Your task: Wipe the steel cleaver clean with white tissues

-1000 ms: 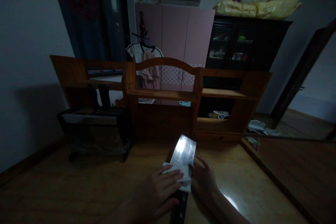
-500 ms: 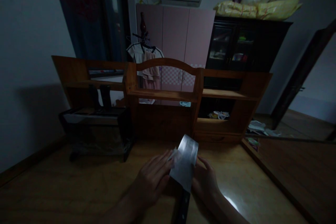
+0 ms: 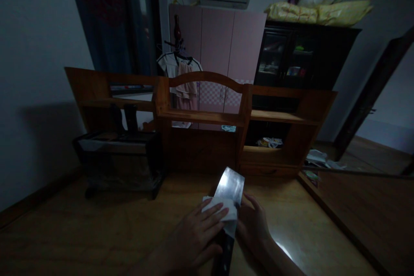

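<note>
A cleaver [image 3: 230, 182] with a broad shiny blade and a black riveted handle is tilted in front of me, handle end toward me. My left hand [image 3: 204, 235] presses a folded white tissue [image 3: 223, 208] flat against the lower part of the blade, near the handle. At the blade's right edge, my right hand [image 3: 254, 220] supports it, the thumb extended along the side and the other fingers mostly hidden behind the metal. Neither hand is on the handle.
A black knife block [image 3: 118, 164] with dark handles sticking up stands at the left on the wooden tabletop [image 3: 106, 228]. Behind it runs a wooden shelf unit [image 3: 202, 117]. A raised wooden edge [image 3: 336, 217] borders the tabletop on the right.
My left hand has slid the tissue down the blade toward the handle, so the upper blade now shows more. My right hand and the cleaver have stayed nearly in place.
</note>
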